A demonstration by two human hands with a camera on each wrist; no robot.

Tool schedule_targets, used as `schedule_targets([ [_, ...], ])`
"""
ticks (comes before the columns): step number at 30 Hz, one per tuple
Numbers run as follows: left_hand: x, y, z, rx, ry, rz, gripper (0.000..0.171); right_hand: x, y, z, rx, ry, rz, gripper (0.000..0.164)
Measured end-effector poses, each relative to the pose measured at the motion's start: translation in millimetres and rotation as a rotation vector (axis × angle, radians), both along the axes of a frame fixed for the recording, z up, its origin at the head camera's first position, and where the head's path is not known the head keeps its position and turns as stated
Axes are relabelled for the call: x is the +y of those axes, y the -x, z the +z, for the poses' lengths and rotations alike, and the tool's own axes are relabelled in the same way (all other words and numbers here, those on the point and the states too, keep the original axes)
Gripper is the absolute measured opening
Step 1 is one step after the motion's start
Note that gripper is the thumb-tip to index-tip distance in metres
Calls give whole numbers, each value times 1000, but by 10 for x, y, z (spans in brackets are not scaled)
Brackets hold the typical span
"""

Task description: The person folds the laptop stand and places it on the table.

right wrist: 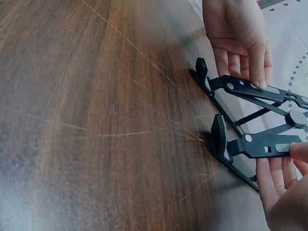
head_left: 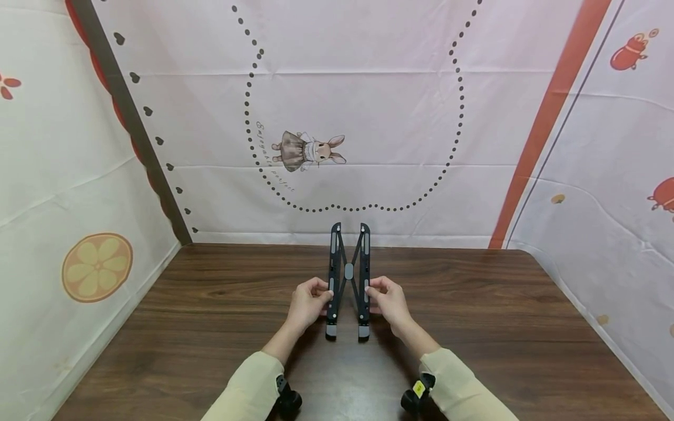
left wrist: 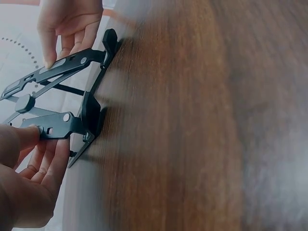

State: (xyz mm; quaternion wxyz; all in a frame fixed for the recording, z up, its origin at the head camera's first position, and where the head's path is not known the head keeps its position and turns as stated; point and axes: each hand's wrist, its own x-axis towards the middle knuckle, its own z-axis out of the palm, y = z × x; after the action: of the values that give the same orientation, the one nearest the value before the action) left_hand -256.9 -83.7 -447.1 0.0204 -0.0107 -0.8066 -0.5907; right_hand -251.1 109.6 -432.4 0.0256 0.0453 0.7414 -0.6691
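A black folding laptop stand [head_left: 348, 271] stands on the table, its two long arms linked by crossed bars with a grey oval hub in the middle. Grey pads line the arms, and upturned lips point toward the person. My left hand [head_left: 306, 304] pinches the left arm, thumb on top and fingers beneath, as the left wrist view shows around the stand [left wrist: 58, 126]. On the other side, my right hand [head_left: 391, 303] grips the right arm the same way; the thumb of the right hand [right wrist: 288, 197] presses a grey pad. Thin lower bars of the stand [right wrist: 231, 166] slope down to the wood.
The brown wooden table [head_left: 221, 351] ends at a white printed cloth [head_left: 395, 128] hanging behind it, with more cloth on both sides. Cameras are strapped to both wrists, over pale sleeves [head_left: 247, 386].
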Motion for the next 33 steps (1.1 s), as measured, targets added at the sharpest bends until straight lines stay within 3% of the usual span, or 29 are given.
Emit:
schedule_targets([
  [20,145,-20,-14,18,-45,-33,11,-63,-17,-14,-3,14,11,19],
  [33,201,-22,-14,-8,-70,-47,10,-99,-23,-39,-1,10,4,15],
])
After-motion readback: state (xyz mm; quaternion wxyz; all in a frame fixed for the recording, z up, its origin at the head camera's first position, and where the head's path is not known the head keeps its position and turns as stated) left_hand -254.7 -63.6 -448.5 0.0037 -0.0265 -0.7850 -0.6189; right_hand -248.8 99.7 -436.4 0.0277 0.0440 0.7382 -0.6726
